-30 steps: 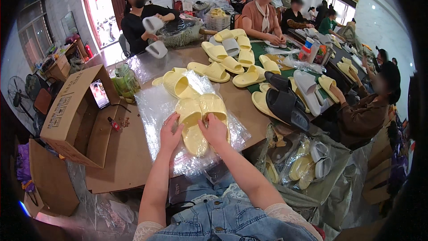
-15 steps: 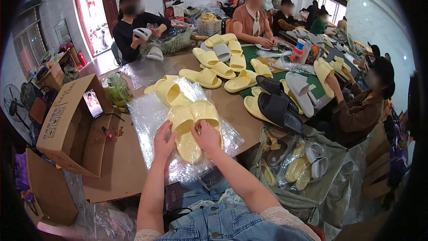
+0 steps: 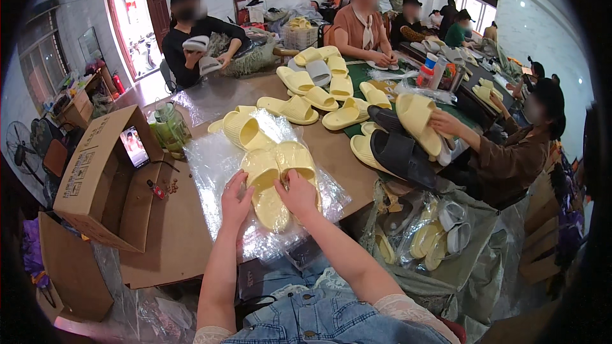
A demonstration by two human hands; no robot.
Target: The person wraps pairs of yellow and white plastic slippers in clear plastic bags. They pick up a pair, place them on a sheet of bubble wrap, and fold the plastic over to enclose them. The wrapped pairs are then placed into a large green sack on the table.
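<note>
A pair of pale yellow slippers [image 3: 273,211] lies side by side on a stack of clear plastic bags [image 3: 207,181], toes pointing away from me. Shiny glints cover the footbeds; whether film covers them I cannot tell. My left hand [image 3: 236,197] is closed at the outer edge of the left slipper, near its strap. My right hand [image 3: 297,193] grips around the inner side of the right slipper, its fingertips between the two. Some of its fingers are hidden. Just beyond, another yellow slipper [image 3: 245,132] rests on the far end of the bags.
A cardboard box [image 3: 95,185] with a lit phone [image 3: 134,146] stands left, beside a green jar [image 3: 169,129]. Yellow, grey and black slippers [image 3: 398,155] heap at right. A lined sack [image 3: 468,274] holds bagged slippers below. Co-workers [image 3: 519,130] sit around the table.
My hands and the pair have barely moved. The co-worker at right has brought a yellow slipper leftward over the black ones. The co-worker at far left has lifted a second grey-white slipper closer.
</note>
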